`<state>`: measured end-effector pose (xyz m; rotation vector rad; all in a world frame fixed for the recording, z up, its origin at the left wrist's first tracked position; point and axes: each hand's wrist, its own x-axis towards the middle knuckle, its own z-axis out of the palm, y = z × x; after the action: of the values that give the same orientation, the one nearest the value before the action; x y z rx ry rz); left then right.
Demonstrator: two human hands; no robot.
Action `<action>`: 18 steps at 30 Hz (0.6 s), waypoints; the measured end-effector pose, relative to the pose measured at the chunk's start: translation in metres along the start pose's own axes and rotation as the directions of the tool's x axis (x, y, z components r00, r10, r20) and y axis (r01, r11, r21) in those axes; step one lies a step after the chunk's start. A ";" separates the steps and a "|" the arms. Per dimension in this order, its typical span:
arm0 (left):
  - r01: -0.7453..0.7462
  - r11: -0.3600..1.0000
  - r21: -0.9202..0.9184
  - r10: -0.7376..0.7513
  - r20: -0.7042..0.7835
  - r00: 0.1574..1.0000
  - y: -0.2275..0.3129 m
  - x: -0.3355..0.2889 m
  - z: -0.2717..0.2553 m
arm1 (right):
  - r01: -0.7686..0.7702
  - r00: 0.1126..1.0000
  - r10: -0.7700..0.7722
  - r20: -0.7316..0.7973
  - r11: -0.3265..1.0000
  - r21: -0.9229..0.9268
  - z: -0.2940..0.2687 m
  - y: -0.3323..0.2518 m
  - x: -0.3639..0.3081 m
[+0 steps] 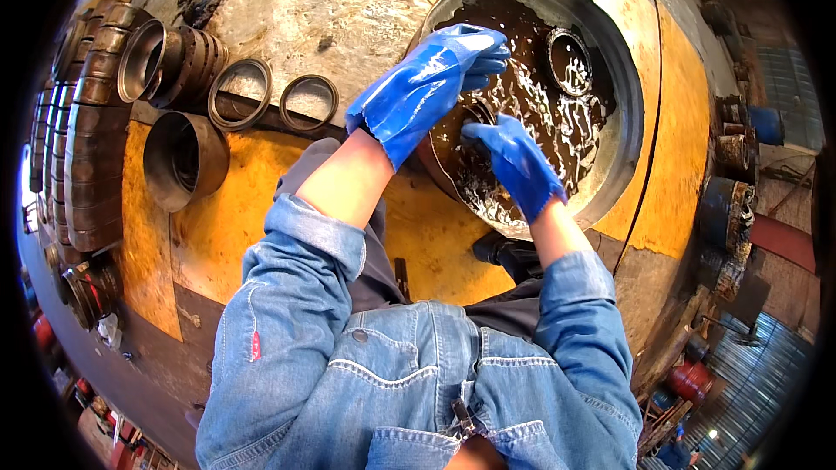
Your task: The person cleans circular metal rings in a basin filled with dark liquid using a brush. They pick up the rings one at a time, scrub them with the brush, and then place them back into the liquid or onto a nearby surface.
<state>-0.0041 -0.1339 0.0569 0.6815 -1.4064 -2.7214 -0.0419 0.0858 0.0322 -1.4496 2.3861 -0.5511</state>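
Observation:
Both my hands wear blue rubber gloves and are over a large round metal tub [629, 122] of dark brown, shiny liquid. My left hand [444, 65] is above the tub's left side, fingers bent over and pressed together; whatever they hold, if anything, is hidden. Lower and to the right, my right hand [515, 155] has its fingers closed at the edge of a dark, wet metal ring [478, 111], which shows only in part between the two gloves. Another metal ring [570, 61] lies partly in the liquid near the tub's right wall.
Left of the tub, two thin metal rings [240, 94] and a wide metal cylinder [185, 161] stand on the floor. Rows of stacked rusty rings [96, 130] are farther left. Yellow-stained boards [675, 139] lie beside the tub, with drums and cans [727, 209] at the right.

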 end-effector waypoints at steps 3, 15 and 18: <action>-0.061 0.998 -0.030 0.062 0.033 0.998 -0.002 -0.007 -0.004 | -0.509 0.859 0.464 0.214 0.741 0.437 -0.023 -0.040 0.014; -0.023 1.000 -0.022 0.023 -0.011 1.000 0.002 -0.004 -0.003 | -0.620 0.784 0.551 0.285 0.667 0.414 -0.005 -0.021 0.024; -0.073 0.997 -0.031 0.073 -0.003 0.997 -0.001 -0.008 -0.006 | -0.611 0.785 0.528 0.325 0.566 0.554 -0.023 -0.037 0.020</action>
<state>0.0056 -0.1364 0.0558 0.6187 -1.3574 -2.6803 -0.0319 0.0557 0.0688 -0.3510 2.0658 -0.9294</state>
